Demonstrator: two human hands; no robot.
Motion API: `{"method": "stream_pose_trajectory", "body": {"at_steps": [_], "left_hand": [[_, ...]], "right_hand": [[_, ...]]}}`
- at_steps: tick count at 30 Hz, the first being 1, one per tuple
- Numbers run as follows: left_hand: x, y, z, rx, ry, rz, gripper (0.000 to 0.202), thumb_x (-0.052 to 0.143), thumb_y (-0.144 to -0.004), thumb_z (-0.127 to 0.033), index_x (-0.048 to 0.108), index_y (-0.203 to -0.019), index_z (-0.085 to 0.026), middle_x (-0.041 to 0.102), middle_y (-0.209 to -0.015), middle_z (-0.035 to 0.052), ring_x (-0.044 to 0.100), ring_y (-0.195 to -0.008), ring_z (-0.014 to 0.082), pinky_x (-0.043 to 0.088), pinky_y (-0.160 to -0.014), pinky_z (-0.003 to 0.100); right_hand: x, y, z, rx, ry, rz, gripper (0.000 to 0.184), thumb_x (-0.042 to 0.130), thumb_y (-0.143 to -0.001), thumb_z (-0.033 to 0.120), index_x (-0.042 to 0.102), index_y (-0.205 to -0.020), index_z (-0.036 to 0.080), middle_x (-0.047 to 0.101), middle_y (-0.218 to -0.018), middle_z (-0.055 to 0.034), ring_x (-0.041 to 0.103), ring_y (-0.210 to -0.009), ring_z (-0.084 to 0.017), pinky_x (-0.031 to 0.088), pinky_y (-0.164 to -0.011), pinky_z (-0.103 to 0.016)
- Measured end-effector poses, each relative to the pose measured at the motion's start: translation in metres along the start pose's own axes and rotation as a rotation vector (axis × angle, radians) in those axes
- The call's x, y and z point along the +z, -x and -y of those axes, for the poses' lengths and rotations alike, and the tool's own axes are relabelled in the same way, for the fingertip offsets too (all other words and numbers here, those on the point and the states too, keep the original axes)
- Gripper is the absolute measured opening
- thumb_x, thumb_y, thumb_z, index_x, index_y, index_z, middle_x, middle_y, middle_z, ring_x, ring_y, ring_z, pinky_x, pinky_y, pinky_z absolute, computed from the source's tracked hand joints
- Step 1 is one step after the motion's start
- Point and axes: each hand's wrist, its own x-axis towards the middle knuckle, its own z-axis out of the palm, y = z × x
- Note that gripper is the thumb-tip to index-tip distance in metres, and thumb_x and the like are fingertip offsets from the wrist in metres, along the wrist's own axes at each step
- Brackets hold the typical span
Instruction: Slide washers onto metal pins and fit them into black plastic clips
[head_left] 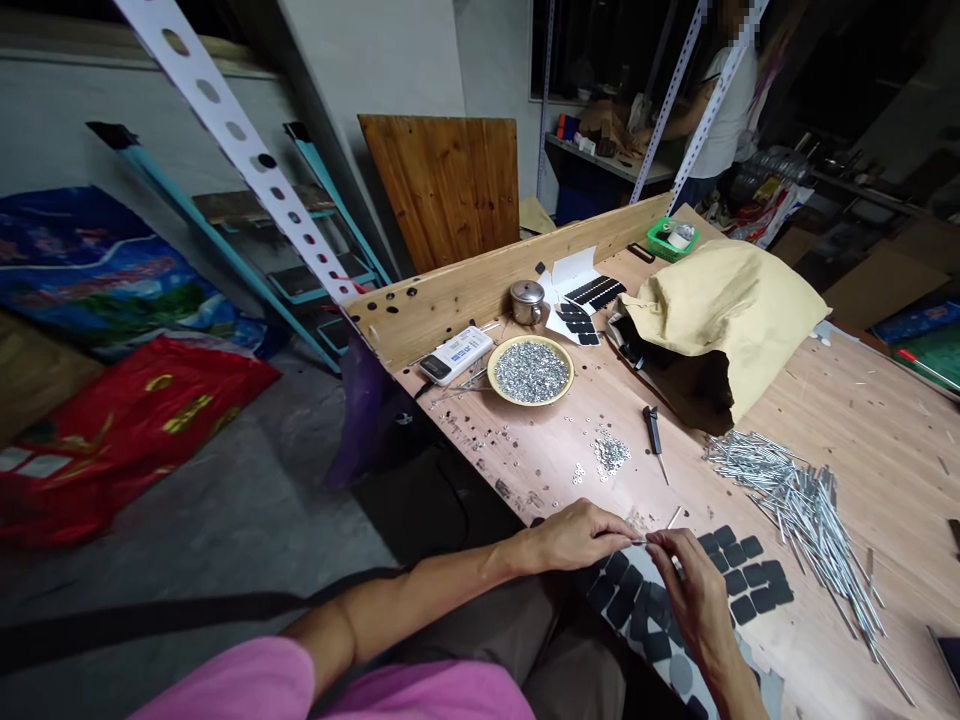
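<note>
My left hand (581,530) reaches in over the table's near edge, its thumb and fingers pinched together. Facing it, my right hand (694,580) is also pinched, and the fingertips almost meet. Between them shows a short stretch of what looks like a thin metal rod (639,541); most of it is hidden by the fingers. Black rounded-square pads (761,575) lie beneath and beside my right hand. Just beyond the hands are a loose rod (675,517) and a heap of small metal nuts or washers (611,453).
To the right lies a pile of metal rods (814,510). A black-handled tool (652,432), a yellow bowl (529,402) of small metal parts, a white device (456,356), a lidded metal cup (527,303) and an open paper sack (735,300) stand farther back. Another person (724,100) is behind.
</note>
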Motion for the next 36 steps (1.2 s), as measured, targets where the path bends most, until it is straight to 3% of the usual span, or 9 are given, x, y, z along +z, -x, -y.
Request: {"method": "stream_pose_trajectory", "body": {"at_steps": [2, 5, 11, 13, 20, 26, 30, 33, 36], "left_hand": [[-0.004, 0.000, 0.002, -0.143, 0.273, 0.186, 0.040, 0.056, -0.082, -0.039, 0.066, -0.111, -0.012, 0.051, -0.058, -0.0001, 0.039, -0.045, 0.0052, 0.031, -0.045, 0.018], [-0.005, 0.002, 0.003, -0.279, 0.539, 0.429, 0.060, 0.059, -0.077, -0.053, 0.060, -0.119, -0.010, 0.030, -0.049, -0.0067, 0.017, -0.038, 0.0028, 0.012, -0.038, 0.017], [0.017, 0.010, -0.002, 0.233, -0.396, -0.175, 0.034, 0.043, -0.090, -0.025, 0.065, -0.115, -0.019, 0.067, -0.081, 0.0072, 0.061, -0.071, 0.0145, 0.046, -0.066, 0.024], [0.021, 0.010, -0.001, 0.289, -0.515, -0.186, 0.034, 0.043, -0.091, -0.024, 0.064, -0.117, -0.020, 0.069, -0.088, 0.0069, 0.065, -0.079, 0.0165, 0.049, -0.072, 0.025], [0.024, 0.005, 0.001, 0.248, -0.130, -0.096, 0.027, 0.052, -0.087, -0.023, 0.068, -0.107, -0.016, 0.067, -0.104, 0.0034, 0.065, -0.096, 0.0122, 0.048, -0.087, 0.017], [0.030, 0.013, -0.006, 0.349, -0.523, -0.103, 0.034, 0.041, -0.093, -0.027, 0.066, -0.113, -0.018, 0.070, -0.090, 0.0071, 0.066, -0.080, 0.0154, 0.048, -0.069, 0.021], [0.038, 0.009, -0.008, 0.315, -0.411, -0.161, 0.032, 0.041, -0.091, -0.025, 0.069, -0.105, -0.017, 0.068, -0.083, 0.0089, 0.064, -0.077, 0.0162, 0.045, -0.069, 0.023], [0.045, -0.001, -0.010, 0.046, 0.134, -0.214, 0.027, 0.051, -0.085, -0.033, 0.067, -0.095, -0.014, 0.065, -0.079, 0.0059, 0.058, -0.063, 0.0114, 0.044, -0.064, 0.023], [0.053, -0.012, -0.018, -0.188, 0.712, -0.245, 0.047, 0.072, -0.065, -0.049, 0.060, -0.090, -0.011, 0.063, -0.081, 0.0044, 0.053, -0.061, 0.0077, 0.042, -0.061, 0.021]], "right_hand": [[-0.002, 0.003, 0.003, -0.040, 0.008, 0.011, 0.010, 0.046, -0.092, 0.018, 0.055, -0.091, 0.017, 0.060, -0.079, -0.0044, 0.061, -0.071, -0.011, 0.049, -0.064, -0.019], [-0.006, 0.006, 0.005, -0.084, -0.012, 0.039, 0.015, 0.046, -0.091, 0.013, 0.057, -0.102, 0.017, 0.062, -0.089, -0.0058, 0.060, -0.079, -0.011, 0.049, -0.072, -0.020], [-0.005, 0.006, 0.006, 0.235, -0.107, 0.005, 0.018, 0.049, -0.091, 0.025, 0.056, -0.078, 0.015, 0.058, -0.064, -0.0009, 0.056, -0.053, -0.008, 0.043, -0.049, -0.016], [-0.004, 0.007, 0.007, 0.212, -0.088, -0.013, 0.018, 0.049, -0.092, 0.025, 0.056, -0.079, 0.015, 0.057, -0.064, -0.0002, 0.056, -0.053, -0.008, 0.043, -0.049, -0.016], [-0.006, 0.011, 0.006, -0.107, 0.181, -0.040, 0.012, 0.040, -0.095, 0.018, 0.049, -0.087, 0.015, 0.052, -0.075, -0.0033, 0.050, -0.067, -0.011, 0.040, -0.063, -0.021], [-0.003, 0.015, -0.001, -0.171, 0.327, -0.053, 0.034, 0.034, -0.097, 0.017, 0.043, -0.064, 0.015, 0.044, -0.057, -0.0007, 0.038, -0.054, -0.010, 0.031, -0.059, -0.024], [-0.005, 0.018, 0.000, 0.294, 0.143, 0.050, 0.061, 0.017, -0.098, 0.047, 0.046, -0.054, 0.016, 0.046, -0.047, -0.0017, 0.039, -0.042, -0.009, 0.029, -0.049, -0.024], [-0.005, 0.022, 0.003, 0.703, -0.077, 0.071, 0.069, 0.019, -0.087, 0.069, 0.054, -0.061, 0.016, 0.054, -0.055, -0.0056, 0.048, -0.048, -0.013, 0.035, -0.047, -0.024], [0.006, 0.027, 0.008, 0.831, -0.273, -0.044, 0.062, 0.043, -0.076, 0.072, 0.063, -0.078, 0.014, 0.062, -0.072, -0.0085, 0.057, -0.064, -0.017, 0.044, -0.058, -0.025]]}}
